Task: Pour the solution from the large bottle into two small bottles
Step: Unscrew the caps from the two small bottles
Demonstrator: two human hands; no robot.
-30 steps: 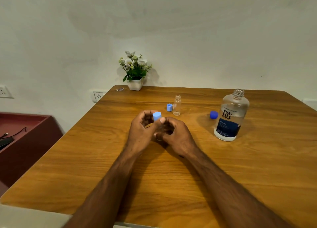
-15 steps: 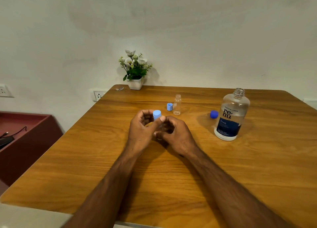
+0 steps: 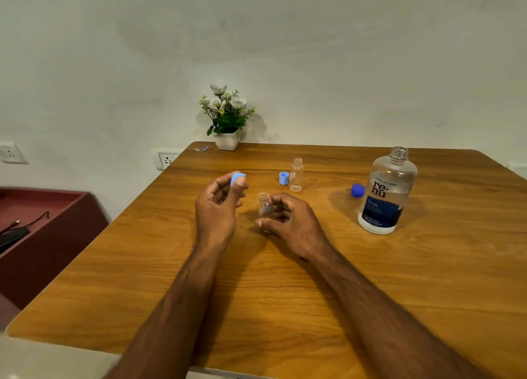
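Counting two small bottles [image 3: 265,207] [image 3: 296,174], three caps [image 3: 238,177] [image 3: 284,177] [image 3: 358,190]

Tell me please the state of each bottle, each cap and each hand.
large bottle: upright, uncapped
dark blue cap: on table
far small bottle: upright, uncapped
light blue cap on table: beside far small bottle
near small bottle: uncapped, in right hand
light blue cap: pinched by left hand

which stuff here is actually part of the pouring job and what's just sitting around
Part of the job:
- large clear renu bottle, uncapped
- dark blue cap beside it
- small clear bottle held by right hand
- light blue cap pinched by left hand
- second small clear bottle, with its light blue cap alongside

Just lying about:
- white flowers in white pot
- wall sockets
- dark red cabinet
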